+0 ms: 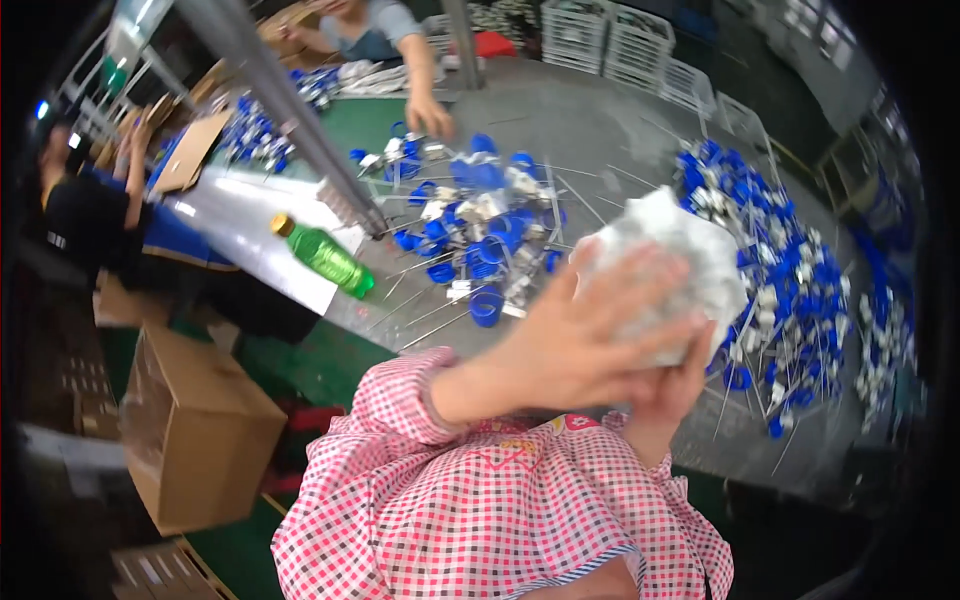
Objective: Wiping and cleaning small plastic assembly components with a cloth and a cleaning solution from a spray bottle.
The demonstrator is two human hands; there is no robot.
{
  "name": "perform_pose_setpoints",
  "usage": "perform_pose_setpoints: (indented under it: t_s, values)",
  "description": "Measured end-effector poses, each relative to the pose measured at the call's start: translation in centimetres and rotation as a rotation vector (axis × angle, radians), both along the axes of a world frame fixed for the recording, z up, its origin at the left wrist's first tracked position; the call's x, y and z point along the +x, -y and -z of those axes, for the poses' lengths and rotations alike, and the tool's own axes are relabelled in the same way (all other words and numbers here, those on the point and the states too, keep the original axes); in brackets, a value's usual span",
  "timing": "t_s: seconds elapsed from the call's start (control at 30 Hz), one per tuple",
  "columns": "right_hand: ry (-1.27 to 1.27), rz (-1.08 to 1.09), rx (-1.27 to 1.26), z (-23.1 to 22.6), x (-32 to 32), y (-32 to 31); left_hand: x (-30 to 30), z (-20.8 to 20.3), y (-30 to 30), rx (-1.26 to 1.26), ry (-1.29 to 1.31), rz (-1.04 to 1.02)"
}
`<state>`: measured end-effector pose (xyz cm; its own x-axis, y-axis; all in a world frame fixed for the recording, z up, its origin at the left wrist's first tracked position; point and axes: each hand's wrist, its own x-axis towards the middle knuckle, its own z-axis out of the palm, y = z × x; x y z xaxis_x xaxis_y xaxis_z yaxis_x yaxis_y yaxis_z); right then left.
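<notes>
A crumpled white wad (pixel 705 250), cloth or thin plastic, is held up in front of me over the grey table. My left hand (pixel 590 340) presses across its near side, fingers spread over it and slightly smeared by motion. From below and behind, my right hand (pixel 672 388) grips the wad; part of it is hidden by the left hand. Beyond the wad lies a loose heap of blue plastic parts (pixel 485 255) with white pieces and thin metal rods. A larger heap of the same parts (pixel 790 290) spreads to the right.
A green bottle (pixel 325 258) with a yellow cap lies on its side, left of a metal post (pixel 290 110). Across the table, another person's hand (pixel 428 115) reaches toward the parts. White crates (pixel 605 45) stand behind; an open cardboard box (pixel 215 430) sits lower left.
</notes>
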<state>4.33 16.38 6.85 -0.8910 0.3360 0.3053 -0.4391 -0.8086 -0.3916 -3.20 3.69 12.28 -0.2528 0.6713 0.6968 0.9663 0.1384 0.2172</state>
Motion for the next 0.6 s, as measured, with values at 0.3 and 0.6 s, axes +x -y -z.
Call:
perform_pose_setpoints:
  t_s: [0.3, 0.6]
  values:
    - [0.163, -0.377, -0.228, -0.4, -4.3, 2.9, 0.5, 9.5, 16.3, 0.312, 0.101, -0.808]
    - [0.125, -0.631, -0.396, 0.6, -6.8, 3.7, -12.5, 16.9, 23.4, 0.637, 0.598, -1.088]
